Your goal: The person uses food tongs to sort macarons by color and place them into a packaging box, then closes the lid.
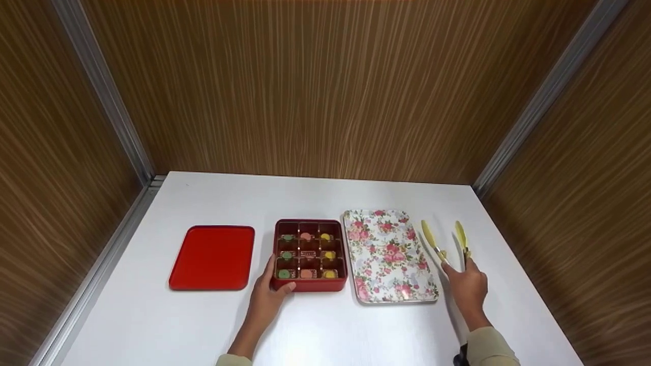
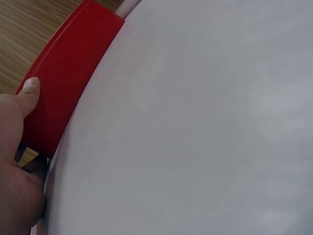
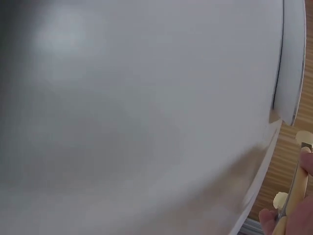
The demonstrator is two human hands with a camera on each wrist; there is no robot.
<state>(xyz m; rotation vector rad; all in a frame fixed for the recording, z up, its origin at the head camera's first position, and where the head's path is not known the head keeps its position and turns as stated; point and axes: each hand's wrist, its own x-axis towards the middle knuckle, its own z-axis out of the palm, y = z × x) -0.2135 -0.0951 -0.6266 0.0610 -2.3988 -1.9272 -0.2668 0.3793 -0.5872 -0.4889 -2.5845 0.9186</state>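
Note:
A dark red divided box (image 1: pixel 318 286) sits on the white table, with green, pink and yellow round pieces in its small compartments. My left hand (image 1: pixel 267 300) holds its near left corner, thumb on the front wall and fingers along the left side. In the left wrist view the thumb presses on the red wall (image 2: pixel 73 68). Farther right, my right hand (image 1: pixel 469 291) grips a pair of tongs (image 1: pixel 461 236) with yellow tips, whose arms are spread apart and point away from me. Part of the tongs (image 3: pixel 297 188) shows at the edge of the right wrist view.
Between the box and the tongs lies a floral tray (image 1: pixel 391 269), close beside the box. A flat red lid-like piece (image 1: pixel 212 258) lies to the left on the white table (image 1: pixel 132 310). Wood-patterned panels (image 1: pixel 315 91) stand at the back and both sides.

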